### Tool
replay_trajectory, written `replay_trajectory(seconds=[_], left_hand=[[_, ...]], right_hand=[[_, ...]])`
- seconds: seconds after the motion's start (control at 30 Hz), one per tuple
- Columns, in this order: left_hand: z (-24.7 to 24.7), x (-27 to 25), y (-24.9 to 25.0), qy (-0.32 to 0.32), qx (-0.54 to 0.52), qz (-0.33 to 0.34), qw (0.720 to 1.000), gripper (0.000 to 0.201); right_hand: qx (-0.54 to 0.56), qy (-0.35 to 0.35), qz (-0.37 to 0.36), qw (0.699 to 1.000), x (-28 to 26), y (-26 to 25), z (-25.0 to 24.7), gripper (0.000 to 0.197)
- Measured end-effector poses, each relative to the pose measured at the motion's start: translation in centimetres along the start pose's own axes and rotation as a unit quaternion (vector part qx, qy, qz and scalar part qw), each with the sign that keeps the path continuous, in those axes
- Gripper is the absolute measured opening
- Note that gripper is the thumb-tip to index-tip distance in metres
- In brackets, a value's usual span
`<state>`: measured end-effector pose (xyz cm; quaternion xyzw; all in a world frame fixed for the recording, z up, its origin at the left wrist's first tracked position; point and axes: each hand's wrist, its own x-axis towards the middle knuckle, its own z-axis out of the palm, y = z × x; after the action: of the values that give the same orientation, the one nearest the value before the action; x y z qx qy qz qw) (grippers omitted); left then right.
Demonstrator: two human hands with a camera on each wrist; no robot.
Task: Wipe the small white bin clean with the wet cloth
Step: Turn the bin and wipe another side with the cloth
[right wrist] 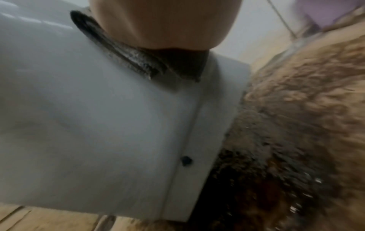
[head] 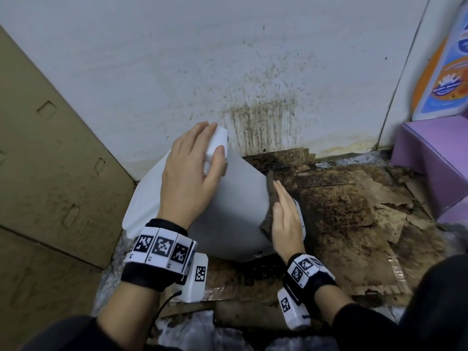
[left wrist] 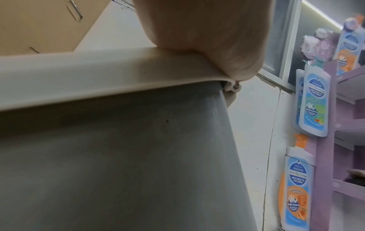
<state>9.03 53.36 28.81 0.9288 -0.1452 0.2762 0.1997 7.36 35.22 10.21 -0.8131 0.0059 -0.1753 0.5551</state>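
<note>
The small white bin point(head: 240, 198) is tipped over on the floor, with its rim towards the wall. My left hand point(head: 200, 150) lies on top of it and grips the rim, fingers curled over the edge. In the left wrist view the palm point(left wrist: 197, 31) bears on the rim above the bin's grey-looking wall point(left wrist: 118, 156). My right hand point(head: 283, 203) has straight fingers and presses the dark wet cloth point(head: 270, 191) flat against the bin's right side. The right wrist view shows the cloth point(right wrist: 128, 54) squeezed between the hand point(right wrist: 164, 23) and the bin point(right wrist: 98, 117), which has a small dark spot.
Dirty, stained cardboard sheets point(head: 342, 211) cover the floor to the right. Dark splatter marks the wall point(head: 260, 122) behind the bin. A brown cardboard box point(head: 50, 160) stands at the left, a purple display stand point(head: 430, 153) with soap bottle pictures at the right.
</note>
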Motion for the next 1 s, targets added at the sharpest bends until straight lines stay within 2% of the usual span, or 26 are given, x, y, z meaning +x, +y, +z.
replay_trajectory(seconds=[0.17, 0.4, 0.47, 0.63, 0.77, 1.0], left_hand=[[0.2, 0.1, 0.0, 0.0, -0.002, -0.001, 1.0, 0.05], [0.0, 0.0, -0.3, 0.017, 0.007, -0.023, 1.0, 0.049], [-0.2, 0.0, -0.4, 0.02, 0.009, -0.029, 0.999, 0.049], [-0.3, -0.1, -0.5, 0.021, 0.005, -0.023, 0.999, 0.049], [-0.5, -0.2, -1.0, 0.01, -0.011, -0.016, 1.0, 0.048], [-0.4, -0.2, -1.0, 0.018, -0.022, -0.022, 0.999, 0.047]], right_hand=[[0.018, 0.025, 0.067, 0.997, -0.6, 2.2, -0.9, 0.057], [0.037, 0.043, 0.091, 0.994, -0.1, -1.1, 0.4, 0.058], [0.048, 0.023, 0.055, 0.997, 0.0, -3.1, 1.0, 0.057], [0.048, -0.035, -0.091, 0.994, -0.4, -7.4, 2.3, 0.051], [0.021, -0.056, -0.147, 0.987, -0.3, -3.8, 0.9, 0.051], [0.041, 0.031, -0.021, 0.998, -1.7, 3.3, -0.8, 0.054]])
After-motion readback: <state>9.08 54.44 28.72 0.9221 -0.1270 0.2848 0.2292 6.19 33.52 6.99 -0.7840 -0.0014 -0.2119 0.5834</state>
